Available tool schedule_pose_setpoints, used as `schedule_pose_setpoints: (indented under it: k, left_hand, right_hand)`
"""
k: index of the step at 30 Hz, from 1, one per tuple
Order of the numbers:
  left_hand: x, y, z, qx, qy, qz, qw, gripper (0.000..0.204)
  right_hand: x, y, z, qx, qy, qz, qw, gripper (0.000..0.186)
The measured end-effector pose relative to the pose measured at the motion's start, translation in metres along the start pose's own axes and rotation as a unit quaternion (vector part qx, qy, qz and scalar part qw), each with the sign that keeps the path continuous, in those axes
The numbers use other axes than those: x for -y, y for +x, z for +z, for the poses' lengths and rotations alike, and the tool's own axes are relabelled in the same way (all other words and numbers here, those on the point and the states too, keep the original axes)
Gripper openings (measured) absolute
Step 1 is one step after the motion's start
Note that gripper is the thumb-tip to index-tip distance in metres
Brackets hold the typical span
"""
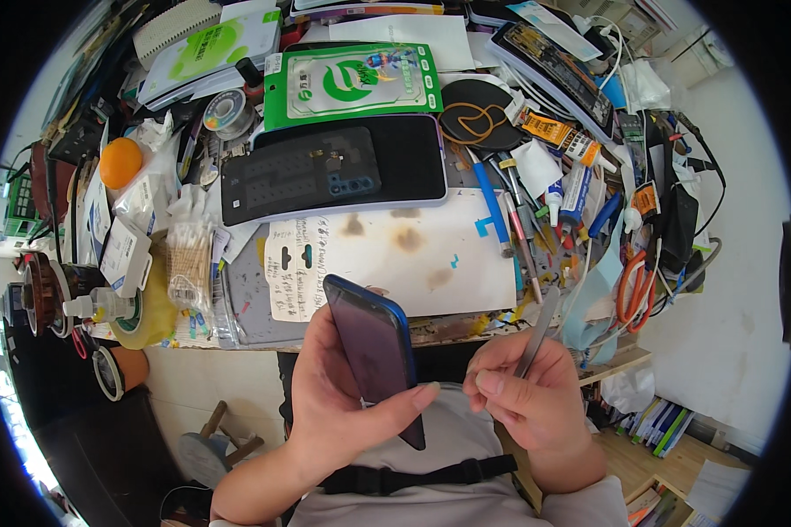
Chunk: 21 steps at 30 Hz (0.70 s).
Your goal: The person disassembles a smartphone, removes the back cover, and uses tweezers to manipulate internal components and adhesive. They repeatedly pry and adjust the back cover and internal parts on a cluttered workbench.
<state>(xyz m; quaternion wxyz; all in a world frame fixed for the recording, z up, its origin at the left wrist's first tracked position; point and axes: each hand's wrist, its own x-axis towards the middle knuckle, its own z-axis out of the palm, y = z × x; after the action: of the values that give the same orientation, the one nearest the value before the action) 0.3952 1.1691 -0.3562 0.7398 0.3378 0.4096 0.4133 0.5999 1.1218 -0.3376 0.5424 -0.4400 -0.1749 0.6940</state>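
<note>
My left hand [330, 400] is closed around a smartphone [369, 342] with a dark screen and a blue edge, tilted upright in front of my body. Its thumb lies across the phone's lower edge. Beside it, my right hand [527, 395] pinches a thin flat metal blade [540, 329], its free end pointing up toward the bench. Blade and phone are apart. Beyond both hands lies a stained white paper sheet [466, 294]. Farther back, a dark phone back cover [303, 171] with a camera cutout rests partly on a large black-screened device [413, 158].
Clutter crowds the bench: a green-and-white packet [351, 83], a solder spool [227, 112], an orange [120, 163], a bag of cotton swabs [192, 259], several glue tubes [576, 195], and orange-handled pliers [633, 290]. A stool [211, 457] stands on the floor at left.
</note>
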Motion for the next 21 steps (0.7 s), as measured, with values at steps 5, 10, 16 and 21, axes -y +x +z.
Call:
schedule_pose_setpoints:
  k: [5, 10, 16, 21]
  left_hand:
    - [-0.001, -0.002, -0.004, -0.001, -0.043, -0.013, 0.999, 0.093]
    - [0.000, -0.001, -0.004, 0.038, -0.074, -0.009, 0.997, 0.100]
    - [0.001, -0.003, -0.001, 0.022, -0.055, -0.002, 0.998, 0.100]
    - [0.000, -0.004, -0.003, 0.028, -0.057, 0.001, 0.998, 0.096]
  right_hand:
    - [-0.003, -0.003, 0.001, -0.007, -0.014, 0.014, 1.000, 0.015]
    - [-0.003, -0.003, -0.001, 0.014, -0.010, 0.027, 0.999, 0.015]
    - [-0.007, -0.003, -0.008, 0.040, 0.029, 0.027, 0.998, 0.015]
    - [-0.009, -0.003, -0.010, 0.055, 0.049, 0.014, 0.997, 0.016]
